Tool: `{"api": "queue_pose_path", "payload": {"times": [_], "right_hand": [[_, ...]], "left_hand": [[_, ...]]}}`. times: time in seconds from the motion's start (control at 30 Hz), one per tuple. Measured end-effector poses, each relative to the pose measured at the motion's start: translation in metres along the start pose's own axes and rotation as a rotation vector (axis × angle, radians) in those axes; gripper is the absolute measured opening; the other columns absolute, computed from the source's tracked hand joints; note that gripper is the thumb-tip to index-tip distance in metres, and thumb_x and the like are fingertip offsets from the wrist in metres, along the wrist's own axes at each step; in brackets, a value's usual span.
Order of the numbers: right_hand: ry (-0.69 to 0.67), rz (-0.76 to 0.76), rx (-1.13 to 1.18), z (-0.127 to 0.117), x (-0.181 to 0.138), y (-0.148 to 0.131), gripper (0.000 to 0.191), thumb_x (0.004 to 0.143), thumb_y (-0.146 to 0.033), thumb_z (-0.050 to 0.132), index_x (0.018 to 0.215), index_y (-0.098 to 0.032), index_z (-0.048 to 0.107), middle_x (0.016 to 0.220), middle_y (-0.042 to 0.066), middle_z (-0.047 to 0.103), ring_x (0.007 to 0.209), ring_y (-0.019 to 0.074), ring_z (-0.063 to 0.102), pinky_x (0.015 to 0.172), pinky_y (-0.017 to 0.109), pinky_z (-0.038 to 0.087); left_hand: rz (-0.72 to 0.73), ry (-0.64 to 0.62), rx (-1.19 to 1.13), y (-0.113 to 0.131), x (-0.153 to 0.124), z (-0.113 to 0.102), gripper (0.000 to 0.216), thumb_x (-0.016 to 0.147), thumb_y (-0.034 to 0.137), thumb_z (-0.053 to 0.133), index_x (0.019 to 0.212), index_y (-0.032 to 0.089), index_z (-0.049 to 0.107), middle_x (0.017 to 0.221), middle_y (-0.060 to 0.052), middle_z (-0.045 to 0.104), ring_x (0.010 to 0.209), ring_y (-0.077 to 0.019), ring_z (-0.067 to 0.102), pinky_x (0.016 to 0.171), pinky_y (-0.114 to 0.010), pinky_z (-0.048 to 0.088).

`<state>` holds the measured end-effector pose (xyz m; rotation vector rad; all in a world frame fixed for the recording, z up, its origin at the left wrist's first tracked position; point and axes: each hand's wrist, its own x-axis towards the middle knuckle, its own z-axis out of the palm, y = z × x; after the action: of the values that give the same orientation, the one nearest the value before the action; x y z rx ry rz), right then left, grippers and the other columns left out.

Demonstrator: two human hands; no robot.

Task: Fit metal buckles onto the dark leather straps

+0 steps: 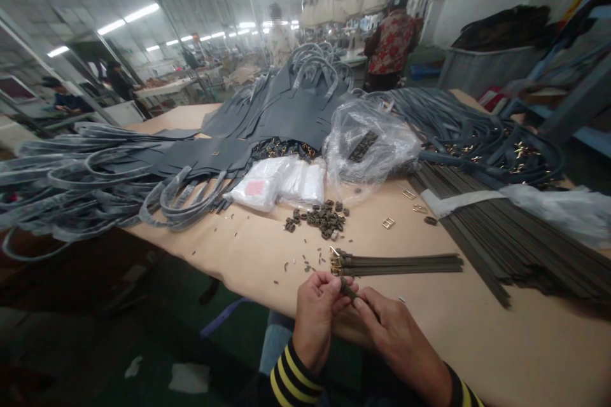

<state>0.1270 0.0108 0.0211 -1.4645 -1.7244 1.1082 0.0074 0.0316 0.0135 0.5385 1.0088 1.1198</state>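
A thin dark strap (348,290) is pinched between the left hand (319,308) and right hand (389,331), above the near edge of the desk (477,343). It is judged light and limp, best gripped near its end. A bundle (401,263) lies just beyond, with loose buckles (322,219) and a bag (367,146) farther back.
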Motion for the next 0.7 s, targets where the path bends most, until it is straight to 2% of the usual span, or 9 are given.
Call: {"api": "queue_pose_path", "payload": {"times": [0.13, 0.27, 0.33, 0.4, 0.53, 0.6, 0.67, 0.7], "right_hand": [[-0.031, -0.005, 0.050, 0.000, -0.001, 0.001, 0.026, 0.084, -0.030, 0.031, 0.070, -0.019, 0.049, 0.069, 0.004, 0.058, 0.067, 0.0173, 0.055, 0.062, 0.026, 0.039], [-0.051, -0.021, 0.082, 0.000, -0.001, 0.004, 0.026, 0.085, -0.031, 0.031, 0.068, -0.020, 0.047, 0.064, 0.001, 0.053, 0.063, 0.0154, 0.052, 0.059, 0.024, 0.039], [-0.057, -0.020, 0.084, -0.001, 0.000, 0.005, 0.026, 0.085, -0.031, 0.031, 0.066, -0.020, 0.045, 0.060, -0.001, 0.049, 0.058, 0.0141, 0.049, 0.056, 0.024, 0.038], [-0.088, -0.021, 0.103, -0.002, 0.000, 0.006, 0.027, 0.085, -0.032, 0.031, 0.065, -0.020, 0.043, 0.057, -0.003, 0.046, 0.054, 0.0131, 0.047, 0.053, 0.023, 0.037], [-0.126, 0.002, 0.134, -0.002, -0.002, 0.010, 0.026, 0.085, -0.035, 0.033, 0.067, -0.020, 0.043, 0.054, -0.004, 0.046, 0.051, 0.0119, 0.046, 0.051, 0.023, 0.036], [-0.126, 0.032, 0.169, -0.001, -0.003, 0.012, 0.022, 0.085, -0.035, 0.034, 0.090, -0.017, 0.046, 0.057, -0.004, 0.050, 0.053, 0.0124, 0.049, 0.054, 0.024, 0.038], [-0.149, 0.059, 0.201, 0.001, -0.003, 0.014, 0.036, 0.085, -0.034, 0.036, 0.115, -0.014, 0.033, 0.060, -0.003, 0.055, 0.056, 0.0134, 0.052, 0.057, 0.025, 0.040], [-0.173, 0.064, 0.210, 0.001, -0.003, 0.015, 0.040, 0.085, -0.034, 0.037, 0.118, -0.013, 0.031, 0.062, -0.002, 0.056, 0.057, 0.0135, 0.053, 0.057, 0.024, 0.040]], "left_hand": [[0.059, -0.044, 0.144, -0.005, -0.002, 0.001, 0.026, 0.065, 0.034, 0.064, 0.069, 0.015, 0.047, 0.071, -0.006, 0.066, 0.066, -0.0161, 0.062, 0.063, -0.027, 0.047], [0.283, -0.013, 0.490, -0.011, -0.010, 0.000, 0.018, 0.075, 0.034, 0.052, 0.076, 0.016, 0.055, 0.078, -0.006, 0.065, 0.078, -0.0180, 0.059, 0.075, -0.030, 0.043], [0.359, 0.009, 0.602, -0.012, -0.013, -0.001, 0.020, 0.079, 0.032, 0.048, 0.087, 0.017, 0.057, 0.085, -0.006, 0.063, 0.083, -0.0177, 0.057, 0.078, -0.029, 0.041], [0.321, -0.011, 0.578, -0.012, -0.012, -0.005, 0.023, 0.079, 0.033, 0.046, 0.094, 0.017, 0.054, 0.082, -0.005, 0.062, 0.078, -0.0165, 0.057, 0.074, -0.028, 0.042], [0.188, -0.074, 0.472, -0.010, -0.003, -0.016, 0.022, 0.071, 0.036, 0.057, 0.073, 0.014, 0.053, 0.062, 0.001, 0.054, 0.058, -0.0110, 0.050, 0.058, -0.022, 0.040], [0.095, -0.150, 0.441, -0.011, 0.000, -0.020, 0.026, 0.066, 0.037, 0.061, 0.067, 0.014, 0.051, 0.058, 0.003, 0.051, 0.052, -0.0091, 0.047, 0.052, -0.021, 0.038], [-0.007, -0.239, 0.401, -0.012, 0.000, -0.022, 0.030, 0.065, 0.041, 0.061, 0.068, 0.014, 0.049, 0.055, 0.003, 0.051, 0.048, -0.0087, 0.046, 0.049, -0.021, 0.037], [-0.036, -0.270, 0.399, -0.012, 0.000, -0.022, 0.031, 0.065, 0.043, 0.060, 0.067, 0.014, 0.049, 0.054, 0.002, 0.051, 0.047, -0.0087, 0.046, 0.048, -0.021, 0.037]]}}
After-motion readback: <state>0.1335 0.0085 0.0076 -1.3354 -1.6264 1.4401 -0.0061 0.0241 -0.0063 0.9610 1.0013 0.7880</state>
